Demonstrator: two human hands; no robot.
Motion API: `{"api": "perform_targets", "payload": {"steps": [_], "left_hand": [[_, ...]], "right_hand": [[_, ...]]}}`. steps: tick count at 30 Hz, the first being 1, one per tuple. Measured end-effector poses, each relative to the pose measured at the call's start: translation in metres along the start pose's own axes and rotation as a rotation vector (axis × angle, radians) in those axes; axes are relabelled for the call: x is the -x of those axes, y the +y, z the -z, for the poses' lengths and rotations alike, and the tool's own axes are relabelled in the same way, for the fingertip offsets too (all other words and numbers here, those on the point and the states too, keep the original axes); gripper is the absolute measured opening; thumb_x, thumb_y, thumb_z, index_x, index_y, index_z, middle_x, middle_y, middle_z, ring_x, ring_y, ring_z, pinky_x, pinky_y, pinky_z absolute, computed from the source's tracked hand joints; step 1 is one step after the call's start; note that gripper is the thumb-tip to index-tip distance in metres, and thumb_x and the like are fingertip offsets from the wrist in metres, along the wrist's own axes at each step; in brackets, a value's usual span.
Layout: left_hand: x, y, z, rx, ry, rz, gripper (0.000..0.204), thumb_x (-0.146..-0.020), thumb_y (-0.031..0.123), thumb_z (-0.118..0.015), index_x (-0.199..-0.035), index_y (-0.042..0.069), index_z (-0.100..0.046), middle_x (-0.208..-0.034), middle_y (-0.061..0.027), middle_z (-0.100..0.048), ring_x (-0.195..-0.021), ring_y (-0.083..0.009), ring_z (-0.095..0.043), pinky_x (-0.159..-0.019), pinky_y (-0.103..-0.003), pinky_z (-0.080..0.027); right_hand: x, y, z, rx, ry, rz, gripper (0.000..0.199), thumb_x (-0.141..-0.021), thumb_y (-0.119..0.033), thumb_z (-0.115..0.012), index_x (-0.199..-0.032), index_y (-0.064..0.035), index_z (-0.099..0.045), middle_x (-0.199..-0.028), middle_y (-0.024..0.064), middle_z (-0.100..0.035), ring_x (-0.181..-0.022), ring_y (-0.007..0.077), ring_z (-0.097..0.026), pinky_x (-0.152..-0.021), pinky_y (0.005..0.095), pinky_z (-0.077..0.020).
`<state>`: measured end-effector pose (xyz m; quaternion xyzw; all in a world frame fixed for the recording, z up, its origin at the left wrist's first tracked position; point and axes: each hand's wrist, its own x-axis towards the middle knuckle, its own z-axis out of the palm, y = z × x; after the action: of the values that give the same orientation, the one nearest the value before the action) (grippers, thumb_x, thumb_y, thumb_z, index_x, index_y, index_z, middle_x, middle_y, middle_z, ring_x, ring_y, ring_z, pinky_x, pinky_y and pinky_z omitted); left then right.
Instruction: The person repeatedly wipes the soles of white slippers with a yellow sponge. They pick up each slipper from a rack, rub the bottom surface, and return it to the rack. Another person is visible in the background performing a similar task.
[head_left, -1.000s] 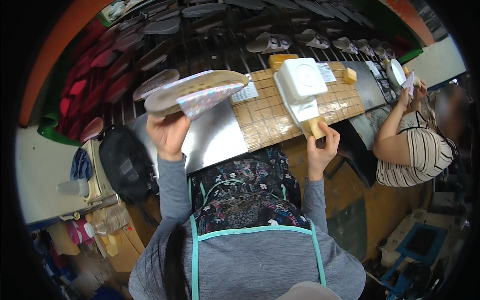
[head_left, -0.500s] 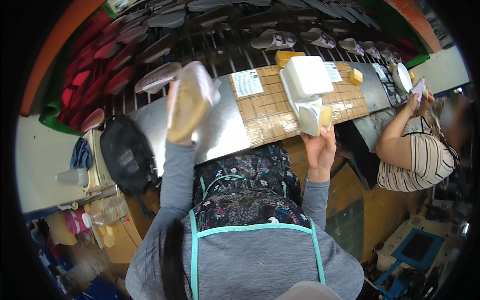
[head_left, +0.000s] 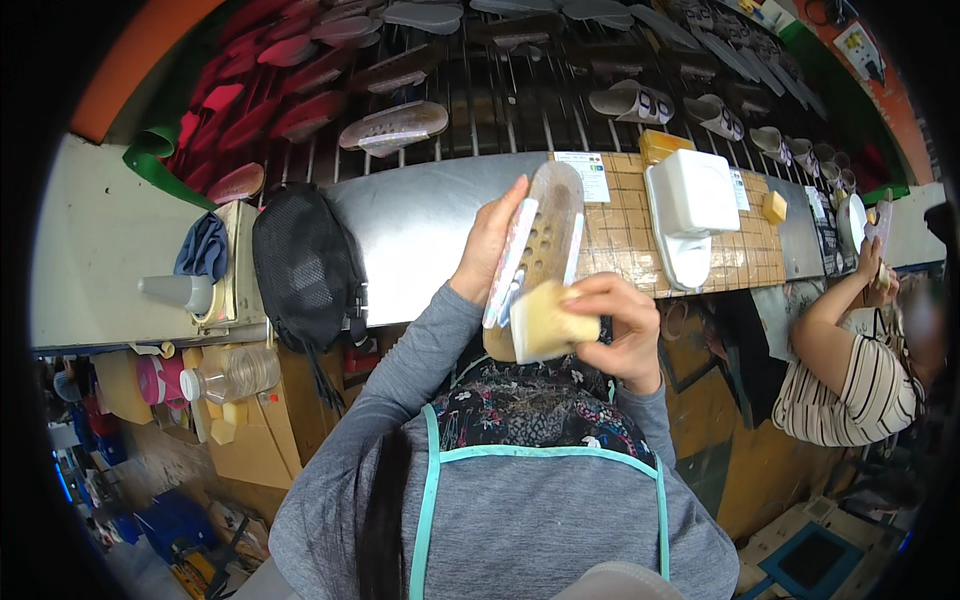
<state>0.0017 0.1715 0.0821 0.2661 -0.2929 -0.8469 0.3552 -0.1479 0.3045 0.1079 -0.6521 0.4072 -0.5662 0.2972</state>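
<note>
My left hand (head_left: 487, 240) is closed on the left edge of a brown shoe sole (head_left: 545, 232) with round dimples, held tilted up in front of me. Pale patterned strips stand along both its sides. In my right hand (head_left: 625, 328) is a yellow sponge (head_left: 545, 322) with a whitish face, pinched between thumb and fingers. The sponge covers part of the sole's lower end; whether it presses on it I cannot tell. Beyond my right hand, a white pump dispenser (head_left: 697, 200) stands on the cardboard-covered part of the bench.
Soles and sandal parts, among them a clear-brown sole (head_left: 395, 127), lie on a rack of metal rods (head_left: 490, 110) across the bench. A black mesh bag (head_left: 300, 265) sits at left. To the right a co-worker in a striped top (head_left: 845, 380) handles a pale piece. A small sponge block (head_left: 774, 207) rests near the dispenser.
The left hand has brought the sole from the left to the middle, before my body. My right hand has drawn the sponge away from the dispenser, leftward to the sole.
</note>
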Motion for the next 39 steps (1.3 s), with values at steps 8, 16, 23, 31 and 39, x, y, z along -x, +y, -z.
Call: {"api": "perform_targets", "payload": {"steps": [8, 16, 23, 31, 39], "left_hand": [[0.008, 0.002, -0.006, -0.144, -0.028, -0.090, 0.039, -0.099, 0.037, -0.052, -0.104, 0.001, -0.065, -0.090, -0.0062, -0.069, -0.078, -0.0094, -0.066, -0.068, -0.023, -0.053], [0.012, 0.007, -0.010, -0.180, -0.033, -0.119, 0.035, -0.099, 0.035, -0.054, -0.098, 0.002, -0.067, -0.083, -0.0025, -0.067, -0.069, -0.0068, -0.062, -0.061, -0.022, -0.049], [0.008, 0.013, -0.030, -0.134, 0.027, -0.171, 0.035, -0.098, 0.035, -0.057, -0.083, 0.005, -0.068, -0.073, 0.0027, -0.064, -0.061, -0.0030, -0.057, -0.053, -0.020, -0.044], [-0.013, 0.018, -0.049, -0.157, 0.112, -0.223, 0.031, -0.096, 0.034, -0.061, -0.083, 0.007, -0.067, -0.070, 0.0036, -0.064, -0.056, -0.0033, -0.055, -0.050, -0.020, -0.042], [-0.035, 0.028, -0.058, -0.119, 0.162, -0.331, 0.035, -0.095, 0.037, -0.061, -0.085, 0.005, -0.068, -0.072, 0.0000, -0.065, -0.056, -0.0068, -0.057, -0.051, -0.022, -0.045]], "right_hand": [[-0.025, 0.016, -0.004, 0.220, 0.286, 0.158, 0.044, -0.060, 0.006, -0.064, -0.102, -0.0030, -0.071, -0.112, 0.0147, -0.061, -0.105, 0.0261, -0.061, -0.090, 0.0350, -0.0494], [-0.022, 0.017, 0.004, 0.245, 0.221, 0.128, 0.042, -0.061, 0.008, -0.063, -0.102, 0.0000, -0.069, -0.113, 0.0156, -0.059, -0.105, 0.0255, -0.059, -0.092, 0.0339, -0.0464], [-0.014, 0.012, 0.003, 0.212, 0.190, 0.145, 0.045, -0.058, 0.003, -0.067, -0.102, -0.0068, -0.073, -0.108, 0.0128, -0.064, -0.096, 0.0252, -0.062, -0.083, 0.0344, -0.0506], [0.004, 0.006, 0.003, 0.194, 0.188, 0.139, 0.044, -0.056, 0.000, -0.068, -0.099, -0.0095, -0.075, -0.105, 0.0112, -0.067, -0.092, 0.0253, -0.063, -0.081, 0.0340, -0.0490], [0.015, 0.004, 0.007, 0.215, 0.145, 0.166, 0.044, -0.056, -0.002, -0.068, -0.098, -0.0097, -0.075, -0.104, 0.0106, -0.067, -0.093, 0.0249, -0.064, -0.082, 0.0343, -0.0489]]}}
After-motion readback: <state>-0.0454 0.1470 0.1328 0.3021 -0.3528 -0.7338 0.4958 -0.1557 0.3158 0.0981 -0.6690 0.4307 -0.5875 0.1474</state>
